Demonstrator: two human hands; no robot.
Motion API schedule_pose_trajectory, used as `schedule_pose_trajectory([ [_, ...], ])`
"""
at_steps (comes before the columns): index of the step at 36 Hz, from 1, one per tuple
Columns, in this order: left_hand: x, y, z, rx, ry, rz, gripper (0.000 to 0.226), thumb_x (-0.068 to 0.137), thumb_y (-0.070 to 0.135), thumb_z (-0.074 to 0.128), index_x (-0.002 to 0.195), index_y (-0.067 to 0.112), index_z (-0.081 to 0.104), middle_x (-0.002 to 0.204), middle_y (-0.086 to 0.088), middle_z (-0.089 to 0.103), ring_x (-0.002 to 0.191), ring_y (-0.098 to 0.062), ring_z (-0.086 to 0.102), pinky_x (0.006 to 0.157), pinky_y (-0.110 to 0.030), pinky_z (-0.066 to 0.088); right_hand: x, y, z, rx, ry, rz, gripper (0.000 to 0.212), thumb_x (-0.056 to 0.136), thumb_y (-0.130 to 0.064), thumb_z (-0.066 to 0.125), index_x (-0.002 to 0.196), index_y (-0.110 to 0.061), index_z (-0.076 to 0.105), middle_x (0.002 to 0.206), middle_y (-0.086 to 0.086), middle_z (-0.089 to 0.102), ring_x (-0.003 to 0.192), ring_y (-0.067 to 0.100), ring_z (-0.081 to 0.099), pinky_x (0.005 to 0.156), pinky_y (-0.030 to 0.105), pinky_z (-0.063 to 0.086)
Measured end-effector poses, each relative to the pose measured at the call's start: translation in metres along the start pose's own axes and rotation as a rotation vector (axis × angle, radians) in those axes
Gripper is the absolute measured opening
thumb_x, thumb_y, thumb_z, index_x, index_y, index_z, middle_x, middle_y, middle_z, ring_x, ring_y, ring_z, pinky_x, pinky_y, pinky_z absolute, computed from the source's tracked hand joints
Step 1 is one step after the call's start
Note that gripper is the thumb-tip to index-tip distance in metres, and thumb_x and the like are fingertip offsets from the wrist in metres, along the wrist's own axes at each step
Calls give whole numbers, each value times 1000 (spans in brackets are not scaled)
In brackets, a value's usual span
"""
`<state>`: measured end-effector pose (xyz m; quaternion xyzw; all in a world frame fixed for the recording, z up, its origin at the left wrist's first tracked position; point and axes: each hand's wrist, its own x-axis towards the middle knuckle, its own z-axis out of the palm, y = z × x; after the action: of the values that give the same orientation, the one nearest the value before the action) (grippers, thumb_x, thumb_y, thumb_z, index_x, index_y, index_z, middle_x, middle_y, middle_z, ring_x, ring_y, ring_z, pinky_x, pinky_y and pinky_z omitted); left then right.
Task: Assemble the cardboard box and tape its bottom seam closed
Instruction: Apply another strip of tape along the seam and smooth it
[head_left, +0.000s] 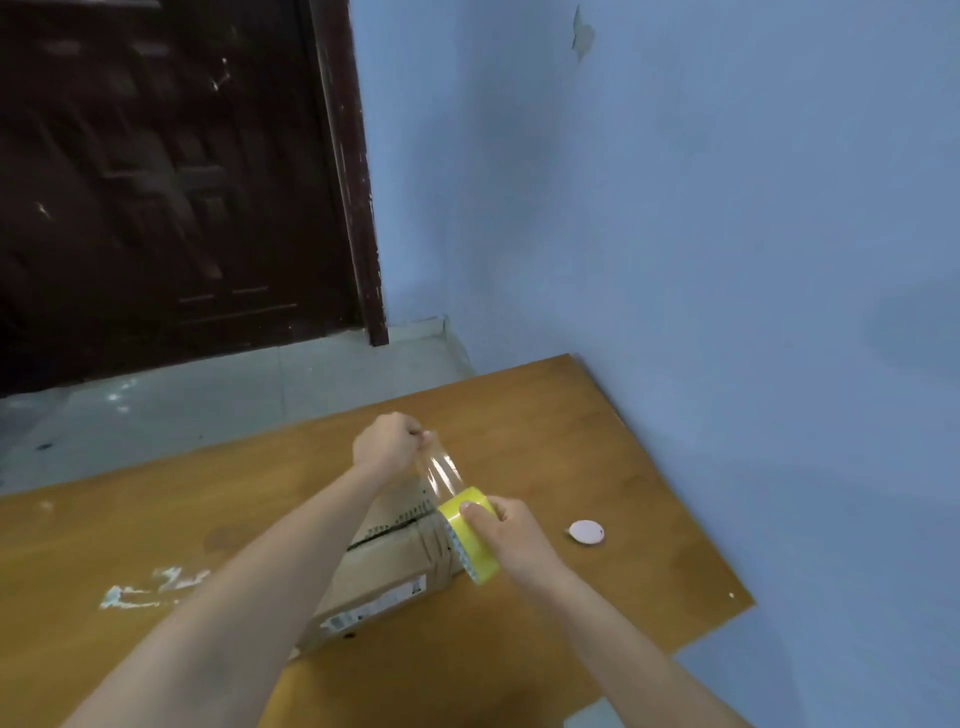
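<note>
my left hand (387, 441) pinches the clear tape's free end, pulled above the cardboard box (387, 566) lying mid-table (597, 441) | right hand (511, 530) curls round the yellow tape roll (470, 540) | film looks thin, clingy, likely to fold; box light, stiff | wall close on right, open tabletop on left

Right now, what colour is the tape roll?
Yellow tape roll, seen in the head view.

Bare table (597, 441) beyond the box (384, 566); wall (727, 260) bounds its right.
</note>
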<state>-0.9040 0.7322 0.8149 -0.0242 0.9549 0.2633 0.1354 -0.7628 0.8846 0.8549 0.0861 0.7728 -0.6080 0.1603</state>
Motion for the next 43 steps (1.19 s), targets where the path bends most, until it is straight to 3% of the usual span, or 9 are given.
schedule_pose_trajectory([
  [5, 3, -16, 9, 1, 1, 36, 29, 91, 42, 56, 76, 19, 65, 89, -4, 67, 88, -29, 62, 65, -29, 40, -4, 2, 25, 79, 52, 49, 23, 96, -18, 50, 74, -11, 52, 64, 1, 44, 54, 9, 39, 49, 22, 33],
  [9, 5, -23, 11, -24, 33, 36, 25, 92, 35, 54, 70, 25, 58, 93, -7, 68, 88, -30, 61, 64, -29, 38, -6, 1, 37, 67, 89, 76, 28, 96, -20, 50, 69, -14, 50, 62, 1, 44, 53, 9, 40, 49, 23, 33],
  [13, 10, -26, 10, -47, -1, 61, 24, 91, 37, 54, 78, 22, 68, 95, -1, 69, 90, -28, 61, 66, -29, 41, -10, 2, 34, 118, 106, 98, 23, 97, -20, 49, 84, -3, 58, 78, 12, 48, 73, 20, 45, 64, 30, 35],
  [15, 10, -25, 11, -67, -5, 69, 25, 91, 39, 55, 83, 21, 71, 90, -1, 68, 87, -27, 61, 65, -28, 40, -10, 4, 30, 129, 114, 100, 23, 97, -20, 49, 86, -2, 59, 80, 12, 50, 73, 20, 47, 62, 28, 37],
  [18, 7, -24, 16, -141, -31, 67, 29, 92, 35, 54, 75, 16, 68, 79, -4, 68, 76, -26, 61, 59, -28, 39, -11, 7, 26, 86, 97, 98, 21, 97, -21, 49, 82, -8, 55, 73, 8, 50, 61, 15, 46, 51, 20, 36],
  [24, 1, -31, 33, -178, -33, 44, 31, 94, 33, 53, 69, 19, 67, 69, -1, 65, 59, -17, 53, 50, -25, 33, -13, 17, 24, -15, 110, 121, 30, 93, -21, 52, 65, -15, 47, 57, -3, 40, 47, 7, 37, 46, 20, 30],
  [31, 5, -27, 33, -194, 43, 23, 28, 93, 34, 55, 73, 18, 68, 74, -3, 63, 71, -26, 56, 54, -28, 35, -6, 11, 29, -53, 123, 136, 33, 92, -25, 53, 60, -18, 44, 55, -4, 38, 49, 10, 35, 51, 26, 28],
  [35, 8, -27, 33, -204, 41, 21, 28, 93, 34, 55, 77, 17, 70, 76, -4, 65, 74, -26, 58, 56, -28, 38, -5, 9, 26, -93, 120, 146, 26, 91, -29, 52, 71, -14, 45, 68, 9, 35, 63, 18, 34, 60, 30, 26],
  [43, 10, -32, 31, -297, 1, 20, 34, 93, 39, 55, 81, 11, 70, 81, -9, 71, 67, -25, 60, 58, -28, 40, -3, 15, 14, -80, 54, 174, 25, 93, -32, 51, 76, -13, 51, 73, 11, 41, 67, 21, 41, 63, 31, 31],
])
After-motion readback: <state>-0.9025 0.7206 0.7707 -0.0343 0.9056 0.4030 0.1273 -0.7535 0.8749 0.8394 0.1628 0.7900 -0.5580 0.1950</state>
